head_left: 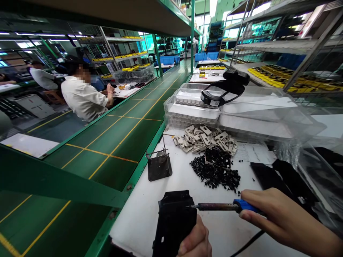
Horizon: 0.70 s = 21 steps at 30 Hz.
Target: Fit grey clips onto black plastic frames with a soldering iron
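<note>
My left hand [197,240] is closed around the lower right side of a black plastic housing [174,223], tilted up over the white worktop [139,214]. In my right hand [273,214] is a soldering iron [219,207], held by its blue handle and pointing left. Its tip meets or hovers at the upper right part of the housing; I cannot tell which. Just beyond lies a heap of small black plastic parts [214,176], with an open box [218,158] of the same parts on it. Behind that is a pile of light grey plastic pieces [206,137].
A metal soldering iron stand [160,167] sits near the bench's left edge. Clear plastic trays [193,110] carry a black strapped headset [223,91]. Black flat pieces [278,178] lie at right. A green conveyor belt [125,134] runs along the left; across it sits a person [83,92].
</note>
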### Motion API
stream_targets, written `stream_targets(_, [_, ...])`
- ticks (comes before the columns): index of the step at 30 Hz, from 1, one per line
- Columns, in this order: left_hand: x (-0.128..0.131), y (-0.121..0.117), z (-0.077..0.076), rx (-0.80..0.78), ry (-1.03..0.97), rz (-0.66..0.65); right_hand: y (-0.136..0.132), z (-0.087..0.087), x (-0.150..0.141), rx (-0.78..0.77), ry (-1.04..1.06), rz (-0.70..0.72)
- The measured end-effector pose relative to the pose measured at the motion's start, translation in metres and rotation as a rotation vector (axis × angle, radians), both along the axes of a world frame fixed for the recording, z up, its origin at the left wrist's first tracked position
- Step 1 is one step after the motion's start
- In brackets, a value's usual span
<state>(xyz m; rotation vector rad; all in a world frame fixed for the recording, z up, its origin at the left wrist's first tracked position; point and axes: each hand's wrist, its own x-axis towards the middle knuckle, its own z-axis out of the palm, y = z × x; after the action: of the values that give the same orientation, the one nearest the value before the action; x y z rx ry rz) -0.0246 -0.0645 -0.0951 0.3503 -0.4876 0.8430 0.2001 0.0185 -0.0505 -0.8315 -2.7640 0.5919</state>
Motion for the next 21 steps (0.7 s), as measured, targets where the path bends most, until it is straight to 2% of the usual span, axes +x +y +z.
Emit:
stream_targets(5, [-0.0014,-0.0039,0.0007,-0.021,0.076,0.021,-0.0001,-0.0015,0.0005,-0.059,-0.023,-0.014])
stream_targets(15, [-0.0043,0.0009,-0.0036,0.0,0.062,-0.012,-0.0039,0.0034,0.0035,0.039,-0.003,-0.016])
stream_targets(21, [-0.0023,-0.0036,-0.0016,-0.044,0.081,-0.001,-0.0041,0.0009,0.0043,-0.005,-0.046,-0.015])
